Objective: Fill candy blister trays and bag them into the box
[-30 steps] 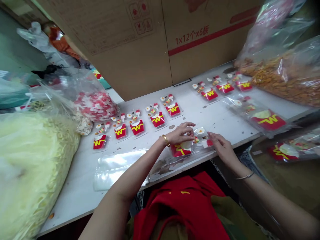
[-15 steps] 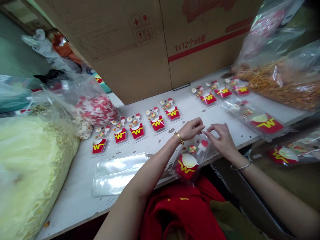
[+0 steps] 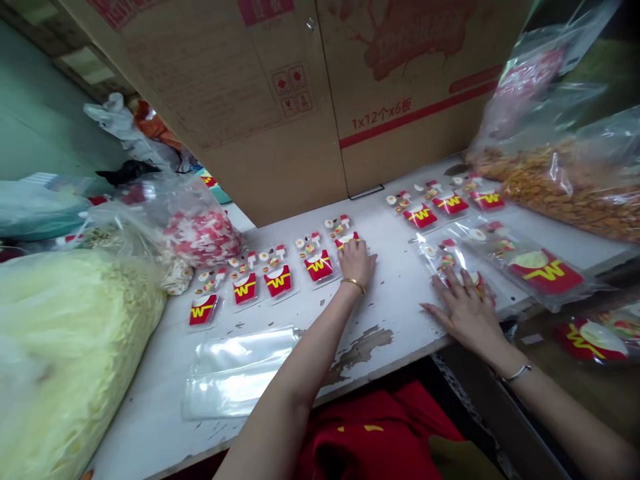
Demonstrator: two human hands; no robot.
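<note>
My left hand [image 3: 357,263] is over the last packet of the left row, fingertips bent down on its red fries-box piece [image 3: 346,239]. Its thumb stands apart to the right, and the hand hides part of the packet. My right hand [image 3: 469,312] lies flat with spread fingers on a clear bag [image 3: 434,245] holding a red fries-box piece and small food charms. Partly under this bag's right side, or right beside it, is a bigger bagged red piece [image 3: 547,270] with a yellow W. More flat packets, such as one with a red box [image 3: 278,281], stand in the left row.
Empty clear bags [image 3: 240,367] lie stacked at the front left. A big bag of pale yellow pieces [image 3: 75,347] and a bag of red-and-white pieces [image 3: 203,237] stand left. Behind is a cardboard box [image 3: 280,173]; a bag of orange-brown pieces [image 3: 560,190] sits right.
The filled bag that was between both hands at the table's front now lies at the right under my right hand. My left hand has moved away to the left row's end packet.
</note>
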